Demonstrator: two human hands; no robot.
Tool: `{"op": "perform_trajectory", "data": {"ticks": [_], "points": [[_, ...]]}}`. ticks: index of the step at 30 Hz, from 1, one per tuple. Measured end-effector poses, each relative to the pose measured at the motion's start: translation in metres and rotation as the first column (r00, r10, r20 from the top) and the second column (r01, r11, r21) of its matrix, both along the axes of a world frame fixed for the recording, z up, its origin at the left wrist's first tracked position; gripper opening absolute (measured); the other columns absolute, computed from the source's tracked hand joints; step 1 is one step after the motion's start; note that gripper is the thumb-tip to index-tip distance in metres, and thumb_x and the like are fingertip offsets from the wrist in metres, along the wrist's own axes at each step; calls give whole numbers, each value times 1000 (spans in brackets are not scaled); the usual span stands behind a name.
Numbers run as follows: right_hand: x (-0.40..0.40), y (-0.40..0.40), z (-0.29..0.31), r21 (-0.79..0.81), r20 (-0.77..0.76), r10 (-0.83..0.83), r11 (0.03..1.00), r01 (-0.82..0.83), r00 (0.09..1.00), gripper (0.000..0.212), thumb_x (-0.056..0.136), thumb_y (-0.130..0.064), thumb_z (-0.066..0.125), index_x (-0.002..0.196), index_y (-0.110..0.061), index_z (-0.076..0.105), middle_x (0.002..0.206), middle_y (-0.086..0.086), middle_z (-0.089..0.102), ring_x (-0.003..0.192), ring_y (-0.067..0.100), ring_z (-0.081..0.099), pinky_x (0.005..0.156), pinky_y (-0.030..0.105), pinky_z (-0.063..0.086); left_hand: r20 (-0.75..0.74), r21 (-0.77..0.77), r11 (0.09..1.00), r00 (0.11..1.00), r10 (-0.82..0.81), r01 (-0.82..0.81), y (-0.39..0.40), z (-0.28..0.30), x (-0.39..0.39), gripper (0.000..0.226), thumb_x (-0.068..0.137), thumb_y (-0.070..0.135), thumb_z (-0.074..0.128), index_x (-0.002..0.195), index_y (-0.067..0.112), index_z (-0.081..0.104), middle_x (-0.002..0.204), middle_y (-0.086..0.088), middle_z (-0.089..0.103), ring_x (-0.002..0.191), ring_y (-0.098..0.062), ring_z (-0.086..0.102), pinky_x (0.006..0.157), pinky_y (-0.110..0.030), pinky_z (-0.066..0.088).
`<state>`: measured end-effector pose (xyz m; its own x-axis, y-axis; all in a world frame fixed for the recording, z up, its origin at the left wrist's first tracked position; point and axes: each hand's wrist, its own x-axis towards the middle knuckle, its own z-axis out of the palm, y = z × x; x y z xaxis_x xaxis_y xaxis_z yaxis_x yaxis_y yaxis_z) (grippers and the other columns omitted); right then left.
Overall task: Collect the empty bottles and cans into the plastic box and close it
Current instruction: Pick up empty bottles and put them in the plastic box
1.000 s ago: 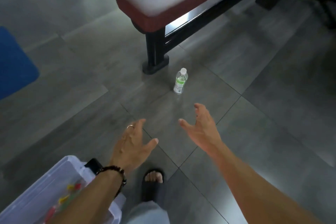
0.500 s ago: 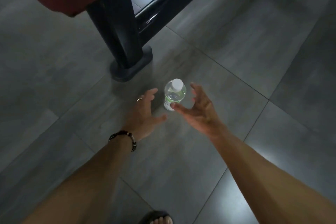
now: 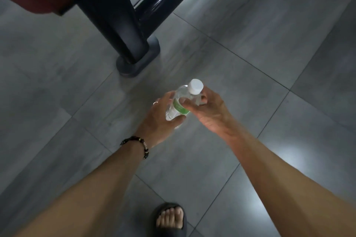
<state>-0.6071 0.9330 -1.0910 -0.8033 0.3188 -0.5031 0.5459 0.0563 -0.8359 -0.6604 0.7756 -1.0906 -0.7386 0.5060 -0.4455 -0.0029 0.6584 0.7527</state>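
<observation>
Left hand [image 3: 159,119] cups the clear bottle [image 3: 181,102] from below, thumb pressed on its lower body, while the right hand [image 3: 207,108] pinches it near the neck, under the white cap [image 3: 196,86]. The bottle sits tilted, above the grey tile floor [image 3: 250,48]. Beyond it, the black bench leg [image 3: 123,31].

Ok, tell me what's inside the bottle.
The bottle looks clear and empty through its upper wall. The label and both hands, left hand and right hand, cover the rest.
</observation>
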Motion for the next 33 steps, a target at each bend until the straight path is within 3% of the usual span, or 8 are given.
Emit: {"op": "perform_trajectory", "data": {"ticks": [6, 11, 15, 18, 20, 23, 31, 33], "points": [[81, 0, 70, -36, -26, 65, 997, -66, 998, 17, 86, -39, 70, 99, -29, 65, 89, -13, 67, 74, -10, 61, 61, 5, 44, -37, -8, 1000, 999, 22, -22, -4, 54, 79, 61, 75, 36, 70, 130, 33, 44, 122, 11, 60, 114, -7, 55, 99, -39, 46], [160, -9, 123, -69, -30, 106, 992, -108, 994, 56, 71, -68, 66, 111, -29, 65, 101, -8, 69, 95, 12, 67, 87, 40, 57, -71, 76, 989, 989, 130, -125, -21, 114, 178, 48, 80, 34, 69, 122, 44, 46, 111, 18, 63, 103, 1, 59, 91, -35, 52], [214, -30, 165, -130, 4, 155, 980, -153, 988, 56, 74, -67, 67, 109, -24, 64, 103, 1, 71, 96, 21, 70, 90, 47, 56, -140, 18, 968, 958, 251, -251, -59, 152, 254, 59, 80, 46, 68, 132, 38, 41, 129, 8, 54, 116, -6, 53, 96, -34, 48], [247, -63, 194, -115, 9, 237, 965, -235, 971, 58, 78, -64, 66, 113, -18, 62, 105, 7, 70, 98, 27, 69, 90, 49, 56, -190, -82, 930, 922, 338, -358, -102, 183, 306, 64, 84, 45, 64, 140, 32, 35, 139, 5, 45, 118, -8, 48, 85, -14, 42], [263, -93, 212, -113, 18, 277, 955, -273, 961, 56, 81, -62, 65, 113, -17, 62, 107, 9, 69, 98, 28, 68, 89, 48, 56, -177, -113, 902, 902, 394, -417, -138, 202, 339, 65, 86, 47, 60, 142, 29, 33, 143, 3, 42, 118, -9, 48, 85, -11, 42], [283, -151, 228, -129, 47, 301, 947, -293, 952, 47, 84, -58, 63, 108, -17, 62, 104, 8, 70, 97, 27, 69, 89, 48, 57, -158, -184, 854, 872, 463, -487, -202, 224, 385, 63, 87, 50, 55, 142, 28, 32, 146, 2, 41, 129, -13, 42, 104, -33, 39], [325, -364, 222, -170, 95, 434, 894, -415, 896, 37, 81, -61, 64, 92, -25, 62, 98, 5, 72, 94, 23, 71, 89, 48, 57, -147, -216, 790, 819, 554, -573, -387, 243, 473, 33, 90, 47, 51, 120, 36, 44, 124, 11, 52, 110, -12, 55, 87, -34, 52], [333, -424, 207, -151, 115, 477, 876, -459, 872, 55, 72, -69, 65, 100, -23, 63, 98, 4, 73, 92, 23, 71, 89, 48, 56, -165, -244, 791, 827, 537, -562, -436, 235, 489, 39, 90, 48, 50, 125, 32, 44, 122, 11, 51, 107, -9, 54, 80, -23, 50]]}}
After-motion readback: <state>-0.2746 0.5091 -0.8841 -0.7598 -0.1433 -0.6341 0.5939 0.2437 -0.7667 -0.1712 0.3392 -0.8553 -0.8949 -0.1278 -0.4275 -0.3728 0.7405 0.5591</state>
